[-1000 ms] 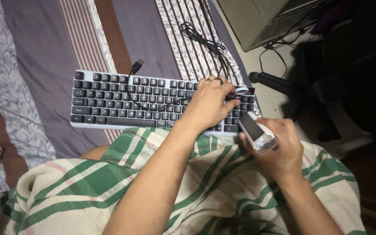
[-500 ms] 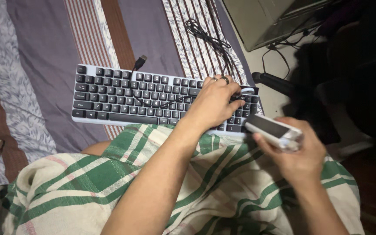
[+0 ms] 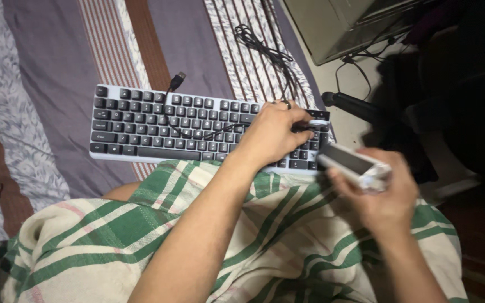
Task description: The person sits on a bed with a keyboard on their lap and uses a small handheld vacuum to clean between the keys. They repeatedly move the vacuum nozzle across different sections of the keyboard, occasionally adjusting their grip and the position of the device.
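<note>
Above keyboard [image 3: 158, 126], device [image 3: 355, 166] perhaps lower.

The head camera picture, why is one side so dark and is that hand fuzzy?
In the head view, light falls on the keyboard and bedsheet, while the right edge sinks into shadow; the right hand and its white device are motion-blurred; the left hand looks sharper.

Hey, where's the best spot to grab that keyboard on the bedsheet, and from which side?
Probably the bare left short end of the keyboard, coming in from the left. It lies flat and long, the left hand covers its right end, a cable trails over the middle keys, and the right hand holds a small white device.
</note>
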